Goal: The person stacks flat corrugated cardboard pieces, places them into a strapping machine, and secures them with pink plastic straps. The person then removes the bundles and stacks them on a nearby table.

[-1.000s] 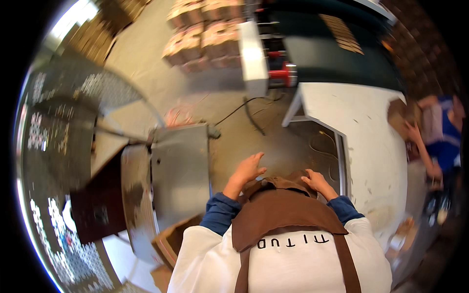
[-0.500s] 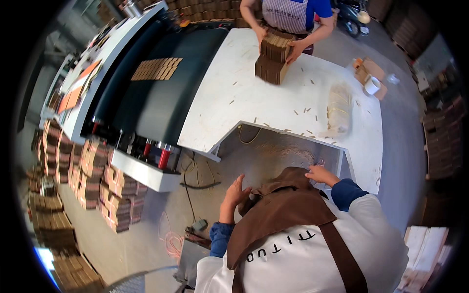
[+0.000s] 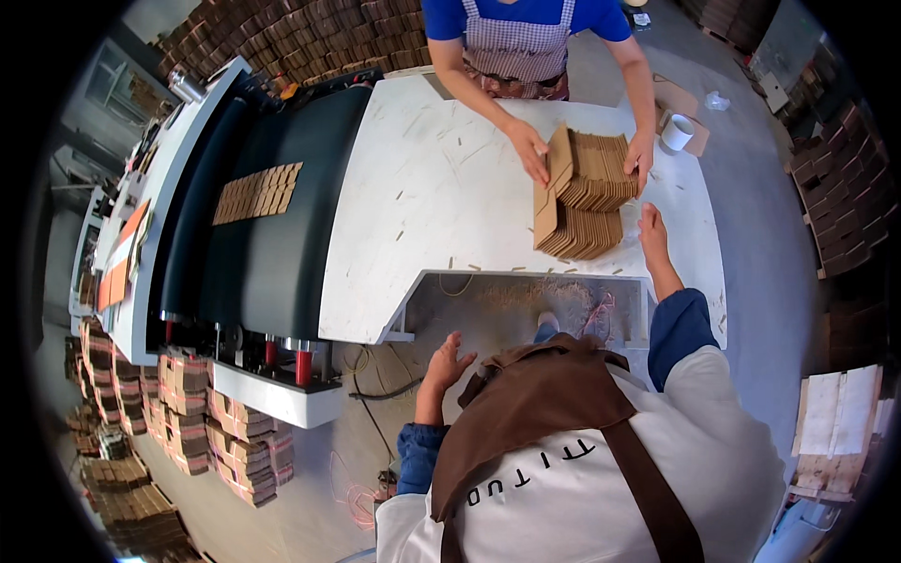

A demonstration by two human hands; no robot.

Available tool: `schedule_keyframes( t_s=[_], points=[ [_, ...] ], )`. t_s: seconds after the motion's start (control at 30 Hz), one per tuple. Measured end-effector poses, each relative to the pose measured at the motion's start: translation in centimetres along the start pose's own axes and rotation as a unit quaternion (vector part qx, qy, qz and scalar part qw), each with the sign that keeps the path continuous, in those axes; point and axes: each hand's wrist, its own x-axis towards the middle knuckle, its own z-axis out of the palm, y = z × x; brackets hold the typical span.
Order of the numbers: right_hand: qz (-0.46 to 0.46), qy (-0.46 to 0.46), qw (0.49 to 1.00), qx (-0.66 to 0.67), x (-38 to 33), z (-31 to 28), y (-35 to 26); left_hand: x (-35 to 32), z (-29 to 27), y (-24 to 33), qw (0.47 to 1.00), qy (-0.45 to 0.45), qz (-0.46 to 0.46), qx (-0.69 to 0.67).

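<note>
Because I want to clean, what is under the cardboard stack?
Below the cardboard stack is the white table, scattered with scraps; the covered part cannot be seen.

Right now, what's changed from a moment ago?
Your right hand has reached forward from near your apron to beside the cardboard stack, with no visible grip. The stack has come toward you and rightward on the white table, the co-worker's hands still on it. Your left hand stays raised and empty; the cardboard piece still lies on the dark belt.
</note>
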Motion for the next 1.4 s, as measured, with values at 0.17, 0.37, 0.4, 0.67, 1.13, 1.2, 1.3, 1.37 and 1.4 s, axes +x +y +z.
schedule_keyframes(
  t_s=[0.17, 0.37, 0.4, 0.67, 1.13, 1.2, 1.3, 1.37, 1.4],
  points=[
    [0.069, -0.051, 0.996, 0.017, 2.6, 1.1, -4.4, 7.6, -0.9, 6.9, 0.998, -0.008, 0.065, -0.009],
    [0.082, -0.152, 0.985, -0.028, 8.5, -0.3, -2.8, 19.0, 0.4, 17.0, 0.991, 0.029, 0.123, -0.053],
    [0.095, -0.168, 0.981, -0.035, 8.8, -0.2, -3.3, 20.7, 0.4, 18.8, 0.990, 0.035, 0.117, -0.071],
    [-0.011, -0.270, 0.961, -0.059, 11.2, 1.8, -4.9, 29.8, 2.7, 24.4, 0.986, 0.061, 0.077, -0.131],
    [0.091, -0.401, 0.909, 0.066, 9.6, 5.7, -8.4, 30.5, 0.7, 26.3, 0.984, -0.029, 0.038, -0.170],
    [0.116, -0.406, 0.902, 0.094, 9.9, 6.0, -8.3, 31.2, 0.2, 25.3, 0.984, -0.053, 0.040, -0.166],
    [0.146, -0.435, 0.887, 0.039, 10.2, 5.4, -10.3, 31.8, -0.4, 26.0, 0.980, -0.066, 0.043, -0.183],
    [0.168, -0.445, 0.880, 0.017, 10.2, 5.6, -10.8, 31.8, -0.8, 26.7, 0.983, -0.054, 0.037, -0.171],
    [0.156, -0.436, 0.886, 0.011, 10.5, 5.7, -9.7, 32.1, -0.9, 27.3, 0.984, -0.050, 0.040, -0.164]
  ],
)
